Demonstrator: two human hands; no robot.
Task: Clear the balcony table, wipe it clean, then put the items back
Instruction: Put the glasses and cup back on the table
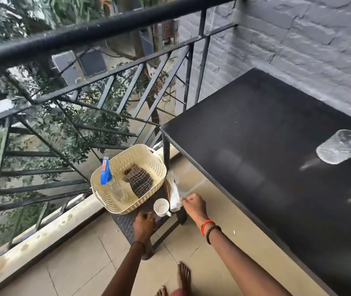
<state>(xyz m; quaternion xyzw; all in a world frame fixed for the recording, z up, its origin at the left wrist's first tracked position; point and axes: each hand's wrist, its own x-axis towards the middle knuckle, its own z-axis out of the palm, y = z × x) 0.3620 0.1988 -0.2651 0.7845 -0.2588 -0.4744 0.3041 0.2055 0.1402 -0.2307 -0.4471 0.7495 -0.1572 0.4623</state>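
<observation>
While the right grip (193, 205) pinches the white cloth (174, 196), draw it clear of the cup (161, 207); the left grip (143, 224) I cannot read.

You're wearing a red band (206, 224) and dark beaded bracelet (212, 233) on your right wrist, lower centre; going barefoot (184, 276).

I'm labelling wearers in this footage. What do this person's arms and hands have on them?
Both forearms are bare, with no sleeves or gloves. At the wrist of the right hand sit a red-orange thread bracelet and, just behind it, a dark beaded bracelet. The left hand has one thin dark band at its wrist.
</observation>
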